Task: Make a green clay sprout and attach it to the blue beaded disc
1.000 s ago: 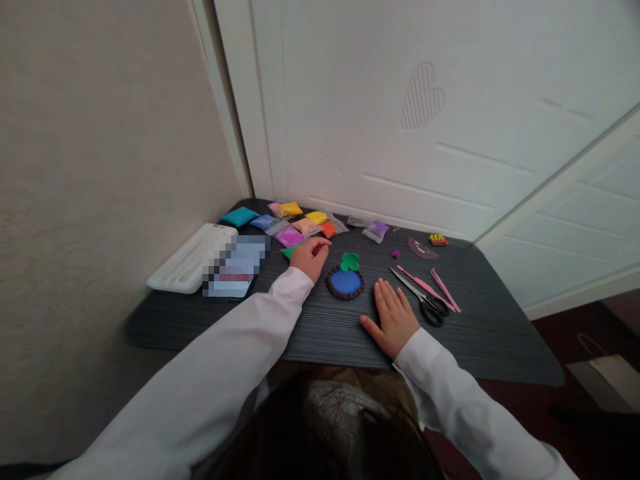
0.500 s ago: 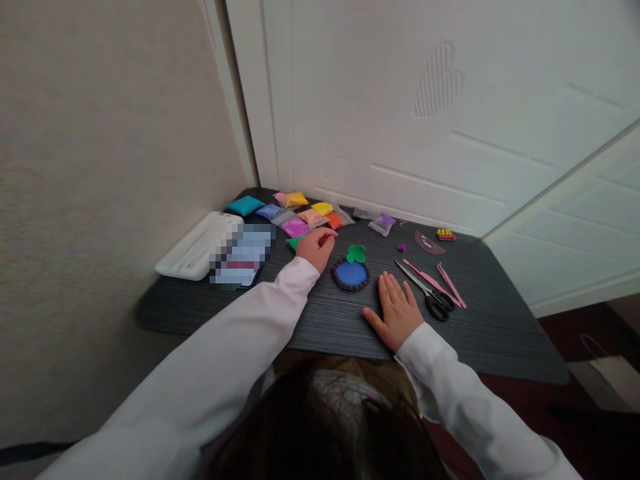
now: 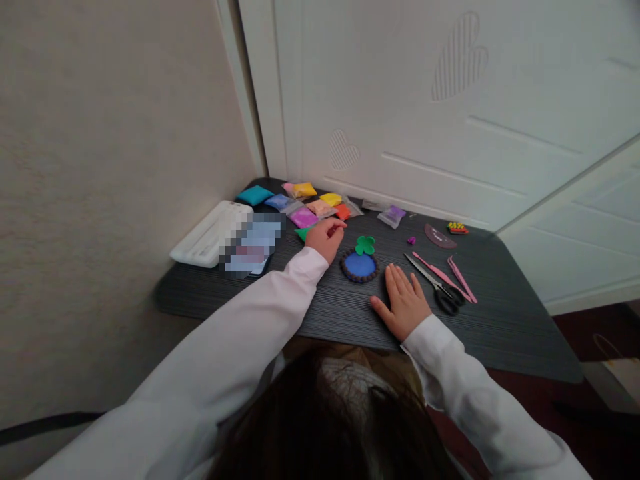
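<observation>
On the dark table lies a blue disc point(image 3: 360, 265) with a rim of brown beads, and a green four-lobed clay piece point(image 3: 365, 245) sits at its far edge. Just left of them, my left hand point(image 3: 326, 239) has its fingers curled together; whether anything is between them is hidden. It partly covers a green packet point(image 3: 303, 234). To the disc's right, my right hand point(image 3: 404, 303) rests flat on the table, fingers stretched out and holding nothing. Scissors point(image 3: 440, 287) with black handles lie beside it.
Pink tweezers point(image 3: 461, 279) and a pink tool point(image 3: 437, 271) lie by the scissors. Farther back are a small purple lump point(image 3: 411, 241), a dark curved scraper point(image 3: 440, 237) and several clay packets point(image 3: 304, 217). A phone point(image 3: 255, 247) and a white case point(image 3: 213, 233) stand left.
The whole view has shifted a little, so everything appears farther right and slightly higher. Relative to the table, both hands and the clay pieces have hardly moved.
</observation>
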`<state>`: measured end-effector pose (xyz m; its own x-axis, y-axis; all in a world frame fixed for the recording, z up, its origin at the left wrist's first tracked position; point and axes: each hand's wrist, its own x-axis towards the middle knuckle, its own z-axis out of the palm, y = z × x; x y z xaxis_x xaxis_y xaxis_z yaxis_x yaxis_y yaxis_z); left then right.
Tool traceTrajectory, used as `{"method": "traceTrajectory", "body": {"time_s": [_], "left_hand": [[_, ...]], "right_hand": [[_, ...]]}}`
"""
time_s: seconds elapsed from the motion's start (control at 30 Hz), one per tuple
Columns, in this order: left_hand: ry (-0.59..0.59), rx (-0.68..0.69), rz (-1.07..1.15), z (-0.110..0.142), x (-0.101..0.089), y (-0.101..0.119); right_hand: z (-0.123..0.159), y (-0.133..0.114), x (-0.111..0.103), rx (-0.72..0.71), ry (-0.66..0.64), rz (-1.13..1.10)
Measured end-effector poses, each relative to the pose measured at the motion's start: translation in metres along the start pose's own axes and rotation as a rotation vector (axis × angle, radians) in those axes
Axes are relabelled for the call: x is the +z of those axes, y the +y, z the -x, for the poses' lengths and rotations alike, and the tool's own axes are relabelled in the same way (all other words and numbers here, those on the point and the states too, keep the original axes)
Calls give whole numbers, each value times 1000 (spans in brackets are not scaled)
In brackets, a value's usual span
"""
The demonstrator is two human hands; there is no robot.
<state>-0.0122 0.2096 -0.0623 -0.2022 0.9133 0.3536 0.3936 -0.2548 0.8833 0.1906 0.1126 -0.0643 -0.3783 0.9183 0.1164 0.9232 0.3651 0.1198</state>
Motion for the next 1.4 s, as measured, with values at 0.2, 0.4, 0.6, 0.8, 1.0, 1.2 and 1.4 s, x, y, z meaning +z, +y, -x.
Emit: {"method": "traceTrajectory", "body": {"time_s": [0.2,0.4,0.6,0.8,1.0,1.2,1.4], "left_hand": [[3,-5,-2,0,-2,2],[-12,-7,18,0,1,2],[5,-8,-2,0,-1,1],[-8,0,7,0,0,1],[1,-3,-4,0,0,-1],[-2,5,-3,-1,0,-1],[-11,-1,-3,0,1,0]], "right_hand": [[-19,15,5,112,4,10],[4,9,1,38,-17,17],[-21,3,4,77,1,6],[-2,21,6,100,-20,40],[-8,-5,-1,16,-14,-2],[-15,23,6,148,-20,28],[6,0,0,39,0,11]]}}
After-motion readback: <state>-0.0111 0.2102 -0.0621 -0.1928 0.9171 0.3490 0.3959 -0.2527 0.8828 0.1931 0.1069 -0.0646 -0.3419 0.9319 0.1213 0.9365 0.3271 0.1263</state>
